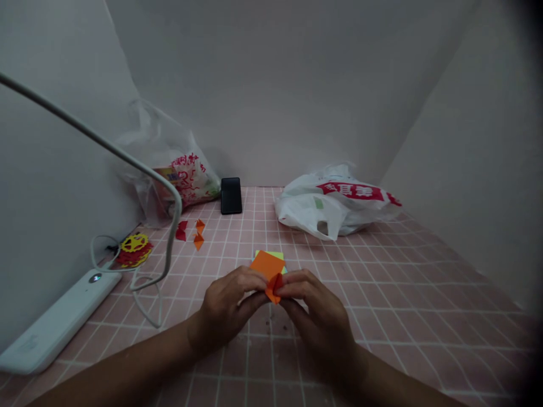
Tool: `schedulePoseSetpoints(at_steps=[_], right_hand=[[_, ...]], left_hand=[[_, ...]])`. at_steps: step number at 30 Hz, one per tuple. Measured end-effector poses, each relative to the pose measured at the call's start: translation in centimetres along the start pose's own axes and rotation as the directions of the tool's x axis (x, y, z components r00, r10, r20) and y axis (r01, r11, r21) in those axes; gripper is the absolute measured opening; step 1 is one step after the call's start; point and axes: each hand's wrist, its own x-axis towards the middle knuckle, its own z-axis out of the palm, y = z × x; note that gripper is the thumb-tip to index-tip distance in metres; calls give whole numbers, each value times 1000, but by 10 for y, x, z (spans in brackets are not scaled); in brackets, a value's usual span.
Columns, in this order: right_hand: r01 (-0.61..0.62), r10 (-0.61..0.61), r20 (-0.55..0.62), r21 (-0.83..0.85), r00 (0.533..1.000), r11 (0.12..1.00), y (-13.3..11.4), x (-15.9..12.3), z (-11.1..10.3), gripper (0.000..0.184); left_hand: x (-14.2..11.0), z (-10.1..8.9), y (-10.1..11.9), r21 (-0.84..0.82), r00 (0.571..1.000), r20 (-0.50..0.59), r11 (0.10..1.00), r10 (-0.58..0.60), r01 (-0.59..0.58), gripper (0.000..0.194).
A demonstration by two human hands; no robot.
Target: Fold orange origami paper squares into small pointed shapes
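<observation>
Left hand and right hand, fingertips closed, together pinch a small folded orange paper over the pink surface, at the paper stack's near edge.

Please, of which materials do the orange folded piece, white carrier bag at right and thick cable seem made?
The orange folded piece: probably matte paper, with angular folds and no shine. The white carrier bag: apparently thin, faintly shiny plastic, crinkled and partly translucent. The thick cable: perhaps smooth plastic or rubber coating, evenly rounded; which is unclear.
</observation>
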Motion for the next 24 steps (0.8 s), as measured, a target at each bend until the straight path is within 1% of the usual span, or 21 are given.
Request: schedulePoseSetpoints(at_steps=[6, 12, 14, 16, 18, 19, 21, 23, 24], right_hand=[[-2, 2, -5, -3, 1000, 1000, 0, -2, 0, 25], [25, -24, -16, 14, 1000, 1000, 0, -1, 1, 22], [29, -29, -19, 25, 999, 999, 0, 0, 1, 24], [10, -9, -15, 33, 1000, 999, -1, 0, 1, 24], [-43, 44, -9, 53, 999, 998, 0, 0, 0, 21], [-82, 82, 0, 69, 997, 994, 1, -1, 1, 20], [-166, 165, 24, 112, 986, 980, 4, -2, 2, 16], [-249, 244, 52, 161, 968, 955, 7, -3, 4, 13], [-282, 276, 58, 187, 959, 941, 8, -4, 4, 12]], left_hand=[[0, 0, 1, 25, 1000, 5, 1000, 7, -7, 13], [1, 0, -3, 12, 992, -14, 992, 125, -125, 5], [1, -1, -3, 11, 991, -11, 991, 132, -132, 5], [1, 0, -3, 9, 993, 2, 993, 120, -120, 8], [0, 1, -2, -19, 997, 24, 997, 76, -75, 12], [0, 2, -2, -38, 999, 35, 999, 36, -35, 13], [-1, 5, -1, -89, 995, 52, 992, -88, 92, 14], [-2, 8, 0, -146, 964, 68, 953, -258, 266, 13], [-2, 10, 0, -191, 944, 81, 925, -320, 329, 12]])
